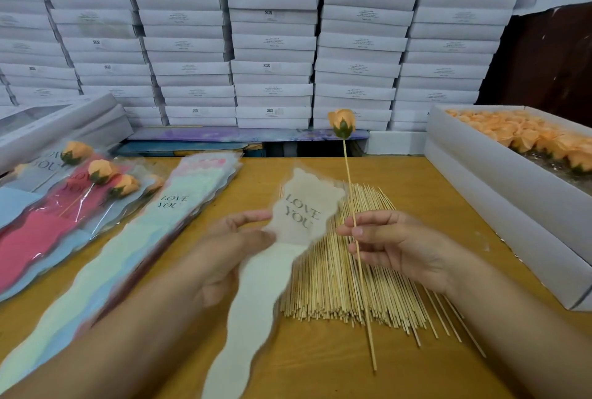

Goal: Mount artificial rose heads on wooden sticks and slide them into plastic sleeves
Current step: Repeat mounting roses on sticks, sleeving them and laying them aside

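My right hand (397, 244) pinches a thin wooden stick (350, 193) that stands nearly upright, with an orange rose head (342, 123) mounted on its top end. My left hand (234, 248) holds a white plastic sleeve (272, 257) printed "LOVE YOU" by its left edge, above the table. The sleeve sits just left of the stick and is blurred. Beneath both hands lies a pile of bare wooden sticks (346, 283).
A stack of empty sleeves (134, 238) lies on the left, beside several finished sleeved roses (96, 180). A white box of orange rose heads (525, 142) stands at the right on the wooden table (416, 180). White cartons (272, 46) are stacked behind.
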Available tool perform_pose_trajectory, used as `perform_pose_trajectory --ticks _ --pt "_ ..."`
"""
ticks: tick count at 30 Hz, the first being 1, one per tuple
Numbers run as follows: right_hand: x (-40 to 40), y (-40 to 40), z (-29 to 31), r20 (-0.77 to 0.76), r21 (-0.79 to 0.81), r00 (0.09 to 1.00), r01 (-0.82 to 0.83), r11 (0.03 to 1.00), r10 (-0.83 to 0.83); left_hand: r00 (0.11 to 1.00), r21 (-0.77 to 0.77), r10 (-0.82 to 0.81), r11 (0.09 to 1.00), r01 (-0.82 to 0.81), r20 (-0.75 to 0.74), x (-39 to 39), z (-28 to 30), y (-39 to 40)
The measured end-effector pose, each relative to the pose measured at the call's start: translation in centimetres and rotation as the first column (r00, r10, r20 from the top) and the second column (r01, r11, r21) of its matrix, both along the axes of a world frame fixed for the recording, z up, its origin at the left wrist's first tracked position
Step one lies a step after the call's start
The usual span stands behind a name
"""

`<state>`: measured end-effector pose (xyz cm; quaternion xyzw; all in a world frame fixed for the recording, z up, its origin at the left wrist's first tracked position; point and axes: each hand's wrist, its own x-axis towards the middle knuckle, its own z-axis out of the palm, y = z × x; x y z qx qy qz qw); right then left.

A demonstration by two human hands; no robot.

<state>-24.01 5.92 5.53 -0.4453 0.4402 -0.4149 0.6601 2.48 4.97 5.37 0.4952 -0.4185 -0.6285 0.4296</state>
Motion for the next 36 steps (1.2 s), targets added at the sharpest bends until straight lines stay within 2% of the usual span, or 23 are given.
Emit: perform_pose_trajectory --ticks 5,11,18,23,36 --pt "-0.2 -0.2 -0.1 0.065 -0.016 0.997 0.036 0.999 -0.035 0.995 0.026 -0.093 0.995 0.092 0.036 -1.7 -1.5 1.6" --pt "-0.1 -0.3 -0.4 -0.015 -0.029 0.998 0.061 0.998 -0.062 0.96 0.047 -0.257 0.966 0.253 0.114 -1.9 -1.0 2.1" --pt "0.4 0.0 -0.3 -0.07 -0.019 0.997 -0.041 0.999 0.04 0.982 0.022 -0.187 0.982 0.186 0.022 -3.7 0.6 0.6" --pt "0.5 0.2 -0.4 -0.065 -0.02 0.994 -0.083 0.996 0.082 0.99 0.031 -0.14 0.99 0.14 -0.028 -4.4 -0.4 0.0" --pt "0.6 -0.2 -0.9 -0.062 -0.042 0.998 -0.018 0.999 0.016 0.993 0.049 -0.092 0.994 0.096 -0.07 -4.3 -0.8 0.1"
